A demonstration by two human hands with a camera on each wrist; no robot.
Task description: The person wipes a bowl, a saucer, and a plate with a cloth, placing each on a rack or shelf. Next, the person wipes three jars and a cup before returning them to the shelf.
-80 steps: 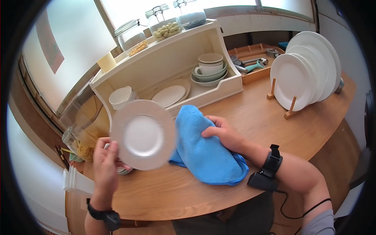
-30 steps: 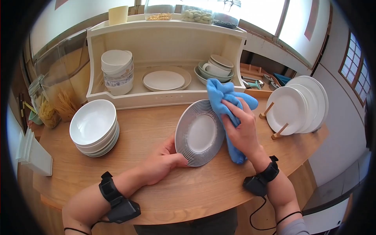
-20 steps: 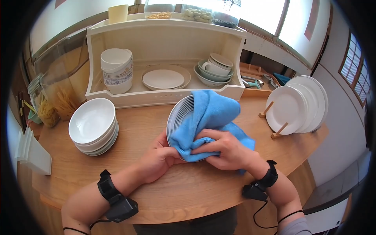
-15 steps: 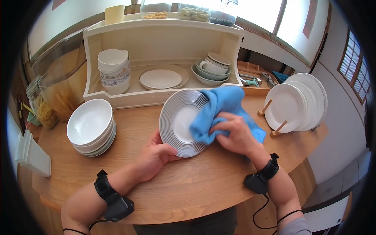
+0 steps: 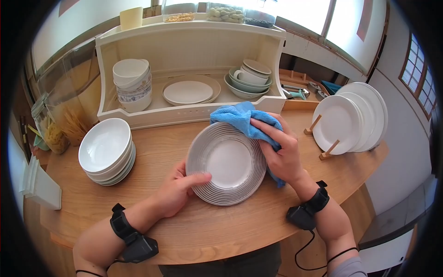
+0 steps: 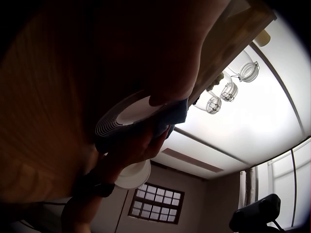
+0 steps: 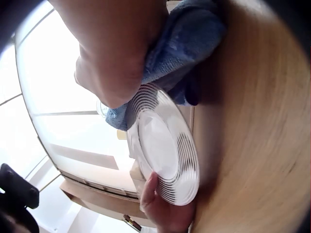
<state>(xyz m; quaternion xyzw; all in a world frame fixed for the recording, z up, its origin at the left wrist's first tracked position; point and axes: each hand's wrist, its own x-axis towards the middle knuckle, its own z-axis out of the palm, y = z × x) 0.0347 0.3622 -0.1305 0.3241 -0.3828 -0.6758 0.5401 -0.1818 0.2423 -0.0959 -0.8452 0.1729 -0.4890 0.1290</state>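
Though smooth-centred, a ring-ribbed plate [image 5: 229, 164]

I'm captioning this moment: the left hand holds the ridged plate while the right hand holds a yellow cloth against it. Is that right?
Not quite: the cloth is blue, not yellow, as the head view shows. The rest stands: the left hand holds the ridged plate while the right hand holds the cloth against it.

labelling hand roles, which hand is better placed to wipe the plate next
The right hand, probably: it holds the blue cloth against the plate, which the left hand grips.
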